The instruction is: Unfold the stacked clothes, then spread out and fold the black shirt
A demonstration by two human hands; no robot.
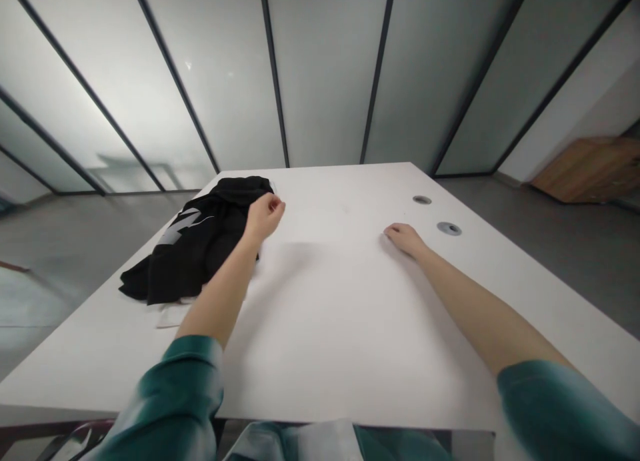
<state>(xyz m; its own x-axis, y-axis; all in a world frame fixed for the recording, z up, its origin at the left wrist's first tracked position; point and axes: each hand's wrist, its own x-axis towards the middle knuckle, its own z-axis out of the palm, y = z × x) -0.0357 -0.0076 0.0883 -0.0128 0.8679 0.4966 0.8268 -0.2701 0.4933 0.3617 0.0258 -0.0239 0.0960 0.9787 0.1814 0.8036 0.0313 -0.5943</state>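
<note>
Black clothing (220,241) with a pale print (176,229) lies heaped on the left of the white table (345,341), a light cloth (171,316) showing beneath its near edge. By its right edge, the left hand (265,216) has loosely clenched fingers; the right hand's (406,239) bend inward near two round cable grommets (449,229), their grasp impossible to tell

1 crumpled black cloth (215,237), printed in grey, is piled beside the left hand (265,217). Whitish cloth (170,316) is mostly covered by it.
</note>
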